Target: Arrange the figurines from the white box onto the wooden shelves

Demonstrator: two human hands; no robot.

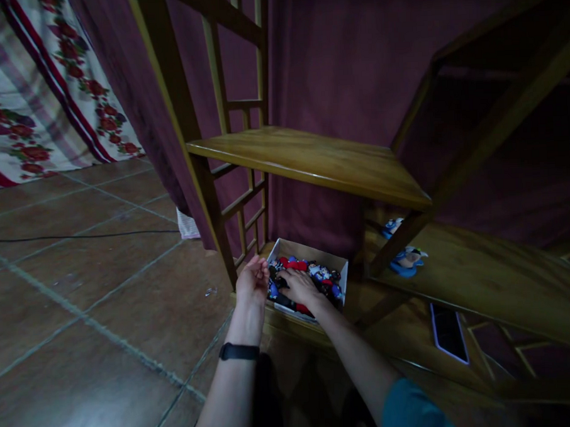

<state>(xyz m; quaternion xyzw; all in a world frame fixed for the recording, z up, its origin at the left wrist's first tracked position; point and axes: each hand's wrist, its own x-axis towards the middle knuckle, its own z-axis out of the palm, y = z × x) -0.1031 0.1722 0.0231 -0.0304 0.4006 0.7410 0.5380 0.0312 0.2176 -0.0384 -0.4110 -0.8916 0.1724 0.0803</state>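
A white cardboard box (315,250) sits on the low shelf, filled with small figurines (320,273) in red, blue, white and black. My right hand (298,286) reaches into the box from above, its fingers spread over the figurines; whether the fingertips grip one is hard to see. Just outside the box's left edge is my left hand (253,279), palm turned up, fingers loosely curled and nothing visible in it. A dark band (239,351) circles the left wrist.
A wooden shelf board (306,156) juts out above the box. Two blue-and-white figurines (407,261) stand on the board to the right. Below them lies a phone (449,332) with a purple edge. A black cable (82,236) crosses the tiled floor at left.
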